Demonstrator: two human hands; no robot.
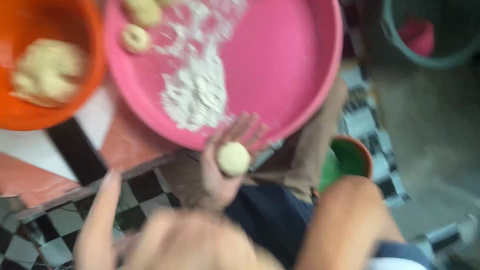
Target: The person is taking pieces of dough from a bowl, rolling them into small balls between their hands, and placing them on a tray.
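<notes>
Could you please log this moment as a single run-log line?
right hand: palm up, cradling dough ball | left hand: empty, blurred | pink tray: flour, two dough pieces | orange bowl: dough lump

Soft daylight, heavy motion blur throughout, nothing sharp.

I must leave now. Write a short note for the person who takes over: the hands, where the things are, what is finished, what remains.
One hand, which one I cannot tell, lies palm up at the pink tray's near rim, a round dough ball on it. A second arm reaches at lower left, holding nothing visible.
Done: two shaped pieces lie on the tray beside loose flour.
Left: a lump of dough sits in the orange bowl.
</notes>
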